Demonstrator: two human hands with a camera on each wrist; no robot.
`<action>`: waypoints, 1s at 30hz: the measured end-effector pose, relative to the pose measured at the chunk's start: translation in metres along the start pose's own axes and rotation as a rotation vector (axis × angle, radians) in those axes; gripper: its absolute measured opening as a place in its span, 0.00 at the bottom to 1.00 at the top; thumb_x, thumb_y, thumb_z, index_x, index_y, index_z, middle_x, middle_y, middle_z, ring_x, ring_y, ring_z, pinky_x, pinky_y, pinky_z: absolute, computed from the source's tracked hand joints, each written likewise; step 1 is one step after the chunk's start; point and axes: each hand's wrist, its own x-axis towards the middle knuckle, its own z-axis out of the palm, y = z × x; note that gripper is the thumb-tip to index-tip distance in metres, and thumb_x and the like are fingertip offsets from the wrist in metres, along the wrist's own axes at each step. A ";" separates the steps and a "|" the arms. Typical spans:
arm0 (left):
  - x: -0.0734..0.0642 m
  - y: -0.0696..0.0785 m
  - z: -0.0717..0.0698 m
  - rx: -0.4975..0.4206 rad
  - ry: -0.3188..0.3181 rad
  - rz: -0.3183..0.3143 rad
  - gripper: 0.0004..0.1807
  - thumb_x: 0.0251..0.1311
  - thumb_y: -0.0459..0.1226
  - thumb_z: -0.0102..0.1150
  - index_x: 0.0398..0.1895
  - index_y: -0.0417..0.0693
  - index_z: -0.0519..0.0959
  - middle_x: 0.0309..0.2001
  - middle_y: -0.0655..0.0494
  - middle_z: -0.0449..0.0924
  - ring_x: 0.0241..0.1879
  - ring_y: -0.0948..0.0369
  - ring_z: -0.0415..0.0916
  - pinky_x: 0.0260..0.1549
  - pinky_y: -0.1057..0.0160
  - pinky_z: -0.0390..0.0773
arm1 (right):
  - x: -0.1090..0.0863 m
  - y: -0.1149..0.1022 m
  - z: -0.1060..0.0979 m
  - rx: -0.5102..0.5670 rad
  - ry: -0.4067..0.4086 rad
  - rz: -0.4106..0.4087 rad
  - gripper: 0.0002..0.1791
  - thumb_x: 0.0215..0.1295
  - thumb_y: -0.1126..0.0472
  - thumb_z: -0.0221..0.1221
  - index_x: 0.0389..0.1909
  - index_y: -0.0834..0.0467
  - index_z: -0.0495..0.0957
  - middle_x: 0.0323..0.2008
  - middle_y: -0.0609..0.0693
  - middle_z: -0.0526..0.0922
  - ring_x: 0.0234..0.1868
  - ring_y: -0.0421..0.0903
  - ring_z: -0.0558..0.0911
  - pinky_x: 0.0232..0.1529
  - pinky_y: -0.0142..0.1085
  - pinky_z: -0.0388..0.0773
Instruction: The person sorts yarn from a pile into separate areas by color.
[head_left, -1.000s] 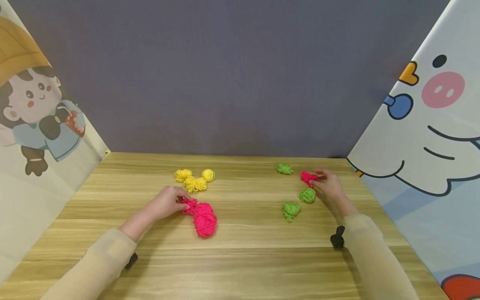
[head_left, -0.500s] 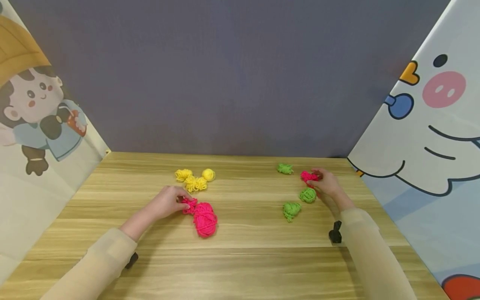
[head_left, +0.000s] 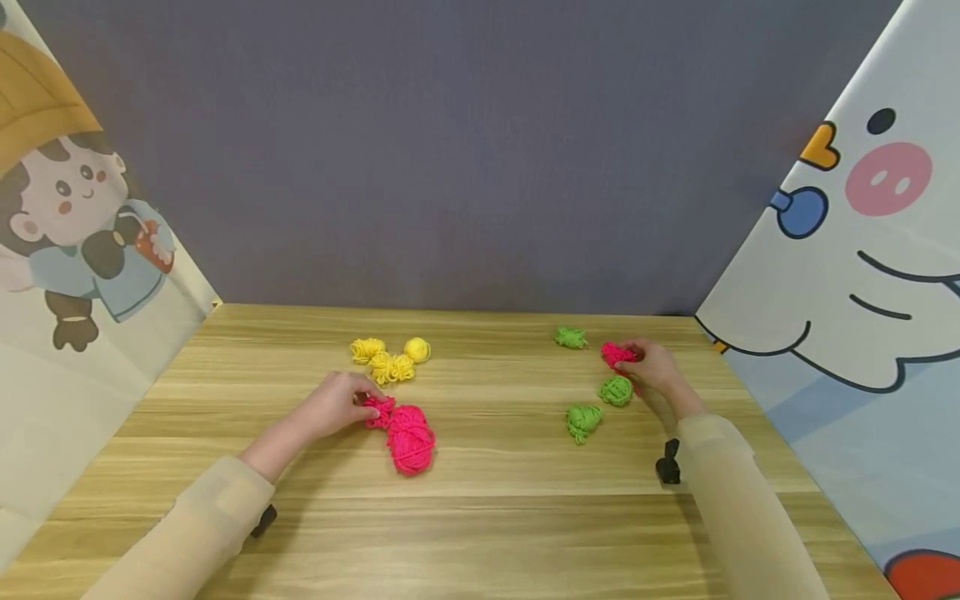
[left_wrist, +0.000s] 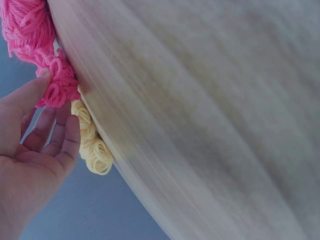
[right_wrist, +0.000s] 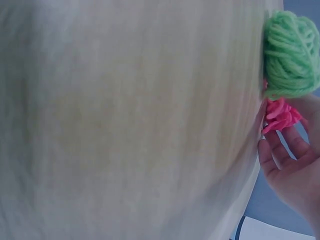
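My left hand (head_left: 341,406) pinches a small bundle of pink yarn (head_left: 381,412) between thumb and fingers. Right beside that bundle lies a larger oval ball of pink yarn (head_left: 411,443). The left wrist view shows the thumb pressed on the looped pink bundle (left_wrist: 62,82), the fingertips beneath it. Over on the right, my right hand (head_left: 654,367) pinches another small pink yarn bundle (head_left: 615,355), partly covered by the fingers. A round green yarn ball (head_left: 617,391) sits just in front of it and hides part of the pink bundle in the right wrist view.
Yellow yarn bundles (head_left: 392,367) and a round yellow ball (head_left: 417,350) lie behind my left hand. Two more green yarn pieces, one near (head_left: 582,422) and one far (head_left: 570,337), rest left of my right hand. A grey panel (head_left: 465,167) backs the wooden table (head_left: 480,533).
My right forearm and its black wrist mount have shifted slightly left and away from me, the fingers staying at the pink bundle. The left hand and the other yarn have not visibly moved.
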 end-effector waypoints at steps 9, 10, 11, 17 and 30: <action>0.000 0.002 0.000 -0.013 0.000 -0.011 0.08 0.48 0.32 0.70 0.34 0.47 0.85 0.34 0.56 0.84 0.31 0.65 0.76 0.30 0.68 0.77 | 0.000 -0.003 0.000 -0.019 -0.008 0.019 0.21 0.60 0.63 0.61 0.52 0.69 0.74 0.45 0.68 0.78 0.45 0.61 0.77 0.45 0.51 0.74; 0.000 0.002 0.000 -0.014 0.000 -0.013 0.08 0.48 0.32 0.70 0.34 0.47 0.85 0.34 0.56 0.84 0.31 0.64 0.76 0.30 0.68 0.77 | -0.001 -0.003 0.000 -0.021 -0.005 0.020 0.21 0.60 0.63 0.61 0.52 0.69 0.74 0.45 0.68 0.78 0.44 0.61 0.77 0.45 0.51 0.74; 0.000 0.001 0.000 -0.015 -0.002 -0.015 0.08 0.48 0.32 0.70 0.34 0.47 0.85 0.34 0.56 0.84 0.32 0.64 0.76 0.30 0.68 0.77 | -0.001 -0.004 0.000 -0.024 -0.005 0.019 0.20 0.60 0.63 0.61 0.52 0.69 0.74 0.45 0.69 0.78 0.44 0.61 0.77 0.45 0.51 0.74; 0.000 0.000 0.000 -0.013 -0.004 -0.014 0.08 0.48 0.32 0.70 0.34 0.47 0.85 0.35 0.56 0.84 0.33 0.64 0.76 0.31 0.67 0.78 | -0.002 -0.008 -0.002 -0.022 -0.014 0.036 0.21 0.61 0.62 0.61 0.52 0.68 0.74 0.46 0.69 0.78 0.46 0.62 0.77 0.46 0.52 0.74; 0.000 0.002 -0.002 -0.009 -0.007 -0.010 0.08 0.49 0.32 0.69 0.35 0.46 0.85 0.36 0.54 0.85 0.34 0.62 0.78 0.33 0.65 0.79 | -0.002 -0.016 -0.008 -0.004 -0.022 0.006 0.20 0.61 0.61 0.61 0.51 0.67 0.75 0.45 0.67 0.80 0.46 0.61 0.78 0.45 0.50 0.76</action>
